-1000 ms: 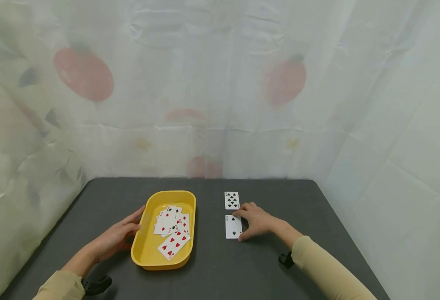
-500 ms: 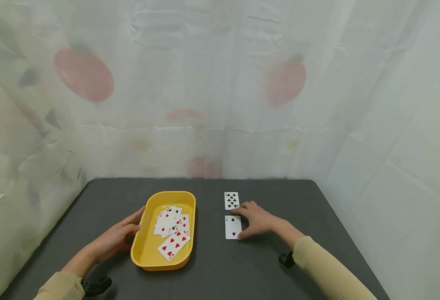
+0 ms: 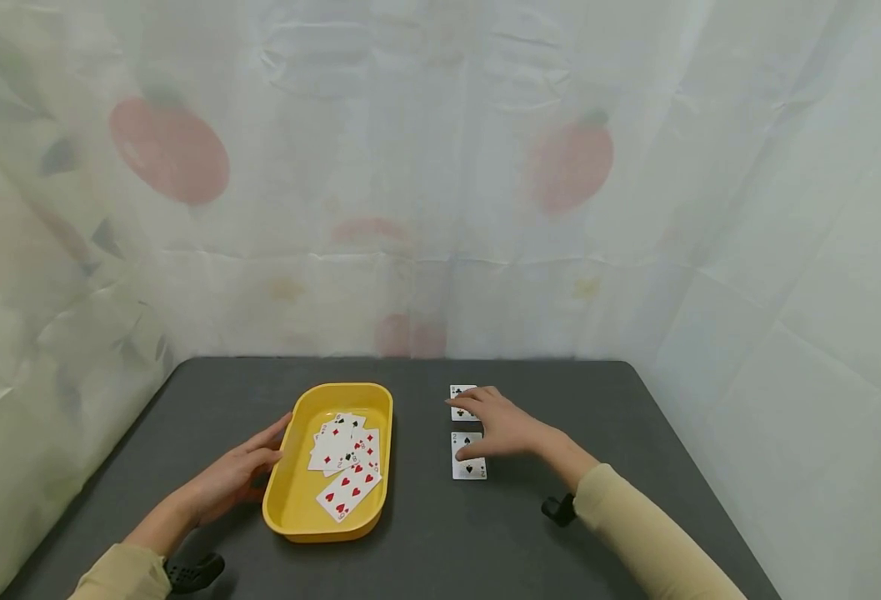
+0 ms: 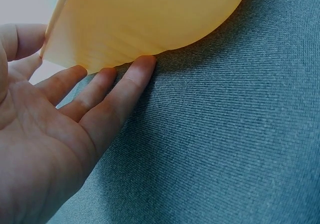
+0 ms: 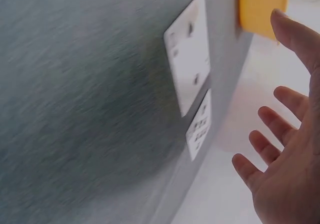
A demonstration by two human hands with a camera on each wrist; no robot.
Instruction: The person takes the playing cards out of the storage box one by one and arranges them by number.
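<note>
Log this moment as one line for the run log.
left hand open, touching yellow tray | right hand open over two black cards | table

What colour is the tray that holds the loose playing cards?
Yellow. The tray shows best in the head view, with the left hand resting against its side.

A "2" with spade pips reads on the near card (image 3: 468, 457); other card indices are too small.
</note>
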